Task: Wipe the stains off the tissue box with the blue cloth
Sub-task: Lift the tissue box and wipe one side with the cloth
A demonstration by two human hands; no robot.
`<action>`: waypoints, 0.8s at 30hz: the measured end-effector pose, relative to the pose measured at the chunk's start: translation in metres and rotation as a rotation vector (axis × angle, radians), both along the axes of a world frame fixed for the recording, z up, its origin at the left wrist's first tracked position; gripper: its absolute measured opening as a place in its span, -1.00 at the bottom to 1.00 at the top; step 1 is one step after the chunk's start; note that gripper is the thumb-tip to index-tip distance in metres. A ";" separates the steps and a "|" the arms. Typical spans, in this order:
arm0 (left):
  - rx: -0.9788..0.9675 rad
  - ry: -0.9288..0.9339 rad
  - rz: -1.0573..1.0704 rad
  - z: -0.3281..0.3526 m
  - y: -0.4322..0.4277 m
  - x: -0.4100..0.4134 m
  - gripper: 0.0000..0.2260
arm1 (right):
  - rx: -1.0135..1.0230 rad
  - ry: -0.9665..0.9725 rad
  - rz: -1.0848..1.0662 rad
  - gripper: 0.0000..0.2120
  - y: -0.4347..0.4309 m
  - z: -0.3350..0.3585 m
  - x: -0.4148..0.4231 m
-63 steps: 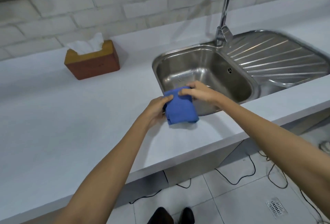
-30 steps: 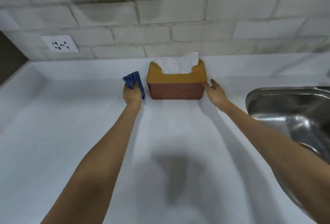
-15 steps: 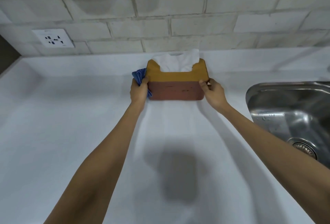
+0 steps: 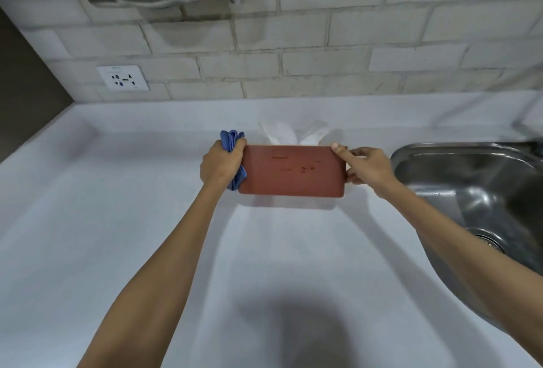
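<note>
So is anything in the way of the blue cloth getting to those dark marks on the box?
Nothing visible. The blue cloth, bunched in the left hand, sits at the tissue box end; the stains face bare.

Centre: tissue box [image 4: 291,171] was clamped between left hand [image 4: 220,166] and right hand [image 4: 368,168], both ends blocked.
12 o'clock: a narrow strip of countertop [image 4: 117,220], then brick wall [image 4: 323,44] closed the way.
3 o'clock: sink [image 4: 470,179] basin dropped away, near the right hand.
6 o'clock: open counter between the forearms.
9 o'clock: bare counter lay free.
10 o'clock: wall socket [image 4: 123,78].
</note>
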State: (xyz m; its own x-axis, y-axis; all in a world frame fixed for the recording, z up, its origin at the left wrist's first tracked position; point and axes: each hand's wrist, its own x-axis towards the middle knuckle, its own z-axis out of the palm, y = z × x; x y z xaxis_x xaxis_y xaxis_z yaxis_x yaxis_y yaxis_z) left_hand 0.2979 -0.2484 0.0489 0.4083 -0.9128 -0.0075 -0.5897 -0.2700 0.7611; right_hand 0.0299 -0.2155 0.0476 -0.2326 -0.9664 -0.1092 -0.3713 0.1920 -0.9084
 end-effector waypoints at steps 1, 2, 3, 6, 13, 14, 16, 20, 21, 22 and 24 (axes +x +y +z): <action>0.014 -0.028 -0.010 0.002 0.003 0.001 -0.62 | 0.022 -0.021 0.017 -0.50 0.003 0.002 -0.002; 0.025 -0.048 -0.016 0.004 0.005 0.001 -0.62 | 0.044 -0.040 0.031 -0.50 0.004 0.003 -0.004; 0.031 -0.059 -0.015 0.006 0.007 0.001 -0.62 | 0.069 -0.056 0.043 -0.49 0.005 0.003 -0.006; 0.027 -0.044 0.000 0.009 0.008 -0.002 -0.63 | 0.148 -0.086 0.089 -0.34 -0.001 0.001 -0.010; -0.001 0.058 0.040 0.008 -0.001 -0.005 -0.65 | 0.243 -0.113 0.406 0.21 -0.029 -0.008 -0.010; -0.012 0.091 0.047 0.006 -0.002 -0.005 -0.68 | 0.250 -0.149 0.430 0.24 -0.033 -0.009 -0.009; -0.057 0.192 0.066 0.002 -0.003 -0.006 -0.75 | 0.263 -0.227 0.453 0.30 -0.042 -0.011 -0.007; -0.208 0.364 0.094 -0.006 0.000 -0.009 -0.87 | 0.283 -0.366 0.464 -0.10 -0.057 -0.021 -0.009; -0.253 0.394 0.087 -0.008 0.004 -0.010 -0.91 | 0.273 -0.378 0.470 -0.34 -0.059 -0.022 -0.009; -0.300 0.419 0.067 -0.010 0.009 -0.009 -0.94 | 0.256 -0.385 0.462 -0.49 -0.061 -0.024 -0.009; -0.379 0.459 0.005 -0.015 0.019 -0.008 -0.97 | 0.225 -0.401 0.435 -0.59 -0.063 -0.025 -0.008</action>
State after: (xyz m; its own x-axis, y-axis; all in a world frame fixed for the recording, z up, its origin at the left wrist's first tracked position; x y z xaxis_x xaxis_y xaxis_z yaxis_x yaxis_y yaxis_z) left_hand 0.2894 -0.2293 0.0335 0.4450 -0.8843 0.1414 -0.1771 0.0679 0.9818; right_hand 0.0215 -0.2783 0.0224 0.2779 -0.9066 -0.3177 -0.0974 0.3024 -0.9482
